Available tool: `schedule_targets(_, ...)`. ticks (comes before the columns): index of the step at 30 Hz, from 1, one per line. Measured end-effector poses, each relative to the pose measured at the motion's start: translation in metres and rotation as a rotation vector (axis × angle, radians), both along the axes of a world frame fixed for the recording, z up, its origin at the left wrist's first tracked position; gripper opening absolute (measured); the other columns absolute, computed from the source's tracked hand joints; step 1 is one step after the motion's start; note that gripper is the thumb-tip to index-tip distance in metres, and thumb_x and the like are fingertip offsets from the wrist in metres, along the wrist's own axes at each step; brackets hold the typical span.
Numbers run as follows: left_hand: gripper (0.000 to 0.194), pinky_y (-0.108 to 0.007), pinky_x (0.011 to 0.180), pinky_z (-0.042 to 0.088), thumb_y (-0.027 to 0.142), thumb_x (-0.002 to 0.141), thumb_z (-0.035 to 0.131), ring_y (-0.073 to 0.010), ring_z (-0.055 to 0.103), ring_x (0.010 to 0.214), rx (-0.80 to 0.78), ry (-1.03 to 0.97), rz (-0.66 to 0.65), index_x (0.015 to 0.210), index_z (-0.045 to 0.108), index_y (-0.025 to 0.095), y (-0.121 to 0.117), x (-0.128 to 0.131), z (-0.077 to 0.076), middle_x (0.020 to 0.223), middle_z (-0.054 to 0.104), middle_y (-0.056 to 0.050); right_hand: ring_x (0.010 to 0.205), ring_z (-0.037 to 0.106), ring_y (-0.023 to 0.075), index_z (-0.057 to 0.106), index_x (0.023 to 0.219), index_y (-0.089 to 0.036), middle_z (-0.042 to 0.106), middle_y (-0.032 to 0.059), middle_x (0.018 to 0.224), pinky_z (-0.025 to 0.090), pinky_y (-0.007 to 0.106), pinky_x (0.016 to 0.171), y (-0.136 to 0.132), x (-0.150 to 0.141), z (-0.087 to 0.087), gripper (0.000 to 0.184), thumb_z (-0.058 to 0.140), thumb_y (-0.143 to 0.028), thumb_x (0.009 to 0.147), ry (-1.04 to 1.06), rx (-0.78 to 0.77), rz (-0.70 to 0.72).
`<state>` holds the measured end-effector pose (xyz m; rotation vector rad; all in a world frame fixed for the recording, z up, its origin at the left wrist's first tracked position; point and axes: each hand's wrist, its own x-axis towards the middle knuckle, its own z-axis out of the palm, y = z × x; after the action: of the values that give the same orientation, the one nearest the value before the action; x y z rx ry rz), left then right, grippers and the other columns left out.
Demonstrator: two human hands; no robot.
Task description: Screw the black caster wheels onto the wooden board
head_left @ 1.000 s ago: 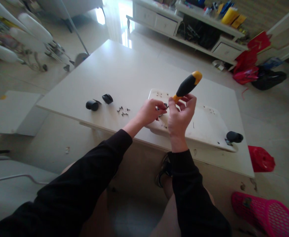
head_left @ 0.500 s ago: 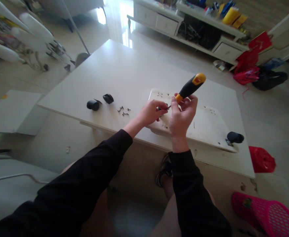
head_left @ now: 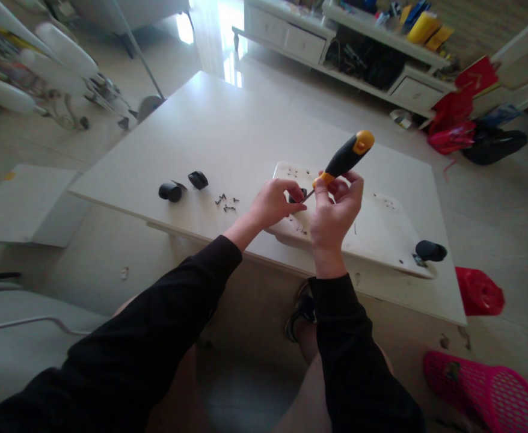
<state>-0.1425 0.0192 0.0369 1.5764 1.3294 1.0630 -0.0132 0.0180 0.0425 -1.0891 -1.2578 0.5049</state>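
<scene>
My right hand [head_left: 336,207] grips a black-and-yellow screwdriver [head_left: 347,157], handle slanting up to the right, its shaft pointing down to the left. At the tip, the bent fingers of my left hand [head_left: 275,201] pinch a small black caster [head_left: 297,194], mostly hidden by the fingers. Both hands are over a white panel [head_left: 372,231] with screw holes near its corners. Another black caster [head_left: 430,251] with a metal plate is at the panel's right end. Two loose casters, one lying on its side [head_left: 170,192] and one farther back [head_left: 198,179], are left of several dark screws [head_left: 225,202].
The white table [head_left: 228,132] carries everything. Beyond it stands a low white cabinet [head_left: 286,33] with clutter on top. On the floor are red and black bags [head_left: 494,144], a pink mesh basket [head_left: 507,397] and a white box [head_left: 24,204].
The screwdriver has shifted slightly to the left and its shaft shows more. My left fingers have moved a little, and more of the black caster is visible between them.
</scene>
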Motion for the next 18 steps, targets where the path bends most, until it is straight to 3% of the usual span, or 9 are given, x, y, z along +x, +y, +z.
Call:
schedule_targets(3,0.008,-0.025,0.069,0.052,0.010,0.077,0.075,-0.0121,0.068,0.072,0.003,0.110,0.023,0.080,0.078,0.017,-0.001,-0.006,0.003,0.087,0.081,-0.005,0.097,0.075,0.0134,0.053,0.121,-0.028,0.075,0.0000,0.109,0.063,0.038,0.096,0.001,0.001,-0.001,0.026,0.060,-0.024,0.096,0.043,-0.013,0.020)
schedule_targets(7,0.014,-0.031,0.076,0.054,0.010,0.076,0.074,-0.0159,0.069,0.077,-0.081,0.300,0.000,0.083,0.082,0.018,-0.004,-0.012,0.009,0.089,0.082,-0.005,0.094,0.073,0.0132,0.055,0.114,-0.027,0.070,-0.0002,0.107,0.062,0.035,0.090,0.000,0.001,0.003,0.027,0.069,-0.030,0.091,0.061,-0.022,-0.031)
schedule_targets(13,0.021,-0.038,0.094,0.056,0.016,0.082,0.074,-0.0237,0.074,0.097,-0.101,0.483,-0.016,0.096,0.088,0.024,-0.006,-0.011,0.003,0.103,0.084,-0.006,0.084,0.068,0.0110,0.056,0.109,-0.026,0.065,-0.0002,0.108,0.062,0.034,0.082,0.000,0.000,0.004,0.025,0.069,-0.028,0.089,0.069,0.019,-0.090)
schedule_targets(18,0.022,-0.038,0.099,0.056,0.021,0.088,0.073,-0.0250,0.074,0.104,-0.098,0.579,-0.042,0.102,0.089,0.026,-0.008,-0.008,0.003,0.112,0.083,-0.006,0.085,0.068,0.0110,0.052,0.107,-0.027,0.062,-0.0001,0.108,0.063,0.034,0.083,0.001,0.003,0.006,0.023,0.068,-0.028,0.089,0.068,0.050,-0.122)
